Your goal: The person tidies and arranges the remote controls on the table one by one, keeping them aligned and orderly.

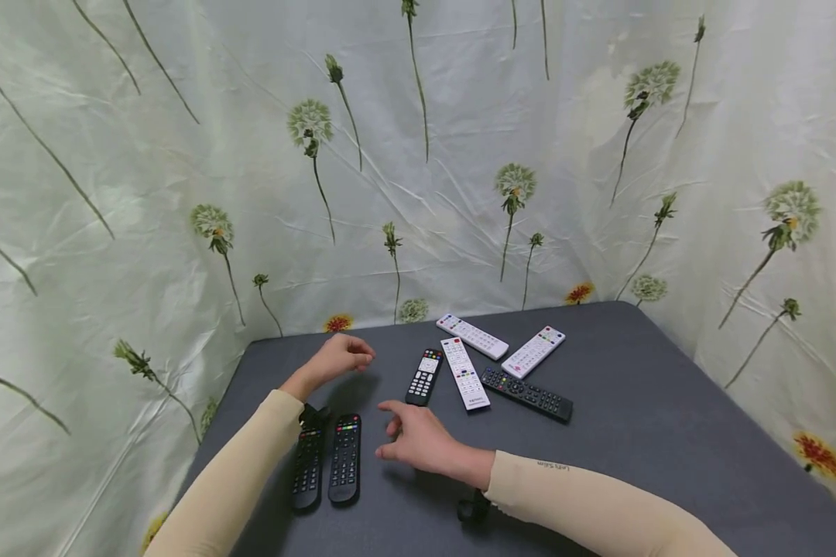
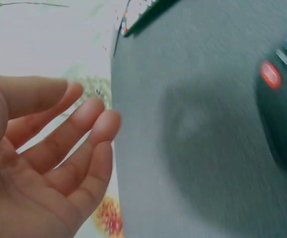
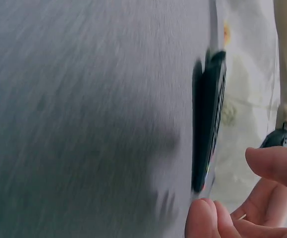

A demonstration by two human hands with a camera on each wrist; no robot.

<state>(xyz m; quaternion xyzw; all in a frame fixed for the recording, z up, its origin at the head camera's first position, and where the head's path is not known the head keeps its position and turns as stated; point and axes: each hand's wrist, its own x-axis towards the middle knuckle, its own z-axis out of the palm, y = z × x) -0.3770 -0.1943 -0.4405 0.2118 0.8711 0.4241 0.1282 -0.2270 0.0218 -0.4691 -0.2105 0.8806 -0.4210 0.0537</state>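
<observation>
My left hand (image 1: pixel 337 357) is raised over the far left of the table, fingers loosely bent, with nothing in its grasp. Below its wrist, two long black remote controls lie side by side: the left remote (image 1: pixel 308 472), partly covered by the sleeve and wrist camera, and the right remote (image 1: pixel 344 464). Over the middle, my right hand (image 1: pixel 425 439) has its thumb and fingers apart and holds nothing. Just beyond its fingers lies a small black remote with white buttons (image 1: pixel 425 377). In the right wrist view, a black remote (image 3: pixel 210 119) appears edge-on past the fingertips.
Right of the small remote lie a white remote (image 1: pixel 465 375), a second white remote (image 1: pixel 472 336) by the back edge, a third white remote (image 1: pixel 533 352) and a slanted black remote (image 1: pixel 527 396). A flowered curtain (image 1: pixel 362 193) hangs behind the dark grey table (image 1: pixel 634 433).
</observation>
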